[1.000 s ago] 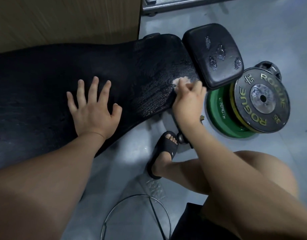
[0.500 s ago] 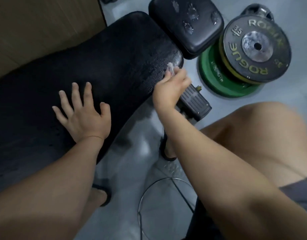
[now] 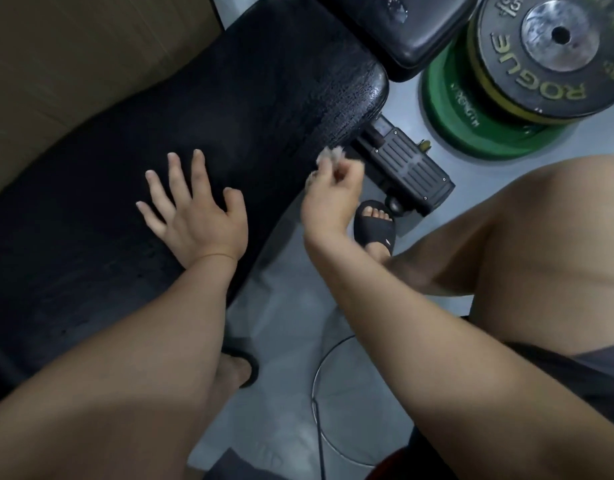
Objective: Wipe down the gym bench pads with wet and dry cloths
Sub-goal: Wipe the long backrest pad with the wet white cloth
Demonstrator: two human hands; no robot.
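Note:
A long black bench pad runs from the lower left to the upper middle, its textured end shining wet. My left hand rests flat on it with fingers spread. My right hand is off the pad's near edge and grips a small whitish cloth, blurred, which pokes out above the curled fingers. A smaller black seat pad with wet patches lies beyond the long pad's end.
Black and green weight plates are stacked on the grey floor at the upper right. The bench's black frame bracket juts out below the pad. My sandalled feet, bare knee and a thin wire ring lie on the floor side. A wooden wall panel is at the left.
My right hand with the cloth has slid back along the pad's edge toward me and come off the pad. The left hand stays flat. The view has shifted toward the plates.

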